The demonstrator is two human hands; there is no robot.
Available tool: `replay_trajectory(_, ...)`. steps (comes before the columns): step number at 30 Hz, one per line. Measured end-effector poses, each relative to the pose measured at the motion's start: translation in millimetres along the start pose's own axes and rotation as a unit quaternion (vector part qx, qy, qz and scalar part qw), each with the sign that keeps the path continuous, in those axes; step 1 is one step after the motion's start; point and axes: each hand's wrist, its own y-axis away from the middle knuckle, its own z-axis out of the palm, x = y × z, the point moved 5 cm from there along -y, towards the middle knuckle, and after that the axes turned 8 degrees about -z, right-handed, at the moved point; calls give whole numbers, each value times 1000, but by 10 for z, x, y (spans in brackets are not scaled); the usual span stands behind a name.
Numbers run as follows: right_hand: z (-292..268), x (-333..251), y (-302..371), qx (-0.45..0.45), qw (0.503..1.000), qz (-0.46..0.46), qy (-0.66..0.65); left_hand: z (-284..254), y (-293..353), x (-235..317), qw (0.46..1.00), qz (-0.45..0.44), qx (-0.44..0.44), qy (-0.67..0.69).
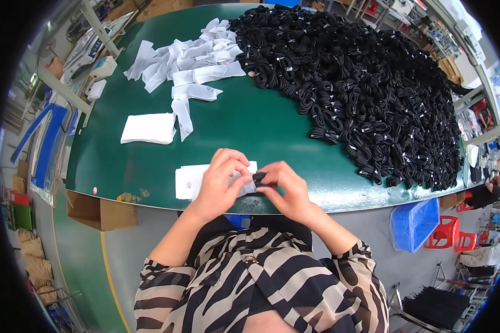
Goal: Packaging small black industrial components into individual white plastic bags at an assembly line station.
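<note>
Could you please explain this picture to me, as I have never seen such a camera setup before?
There is no machine here, only a person's bare left hand and right hand. A fisheye camera worn on the head looks down at them, so straight edges bend. On the green table lie a big heap of coiled black cables, scattered white packets and a neat white stack. The right hand pinches a small black bundle against a thin white bag; the left hand is at that bag, its exact grip unclear.
</note>
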Motion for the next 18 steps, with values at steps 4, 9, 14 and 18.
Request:
replay_trajectory(4, 3, -85, -98, 4, 998, -45, -42, -40, -31, -128, 991, -65, -7, 121)
replay_trajectory(9, -276, 117, -118, 89, 991, -29, 99, -249, -243, -343, 939, -161, 47, 300)
replay_trajectory(14, -1030, 783, 47, 95, 863, 93, 487, -867, -569, -1215, 901, -231, 112, 349)
replay_trajectory(18, -1062, 963, 213, 21, 831, 116, 544, -1095, -738, -1482, 948, -202, 221, 110)
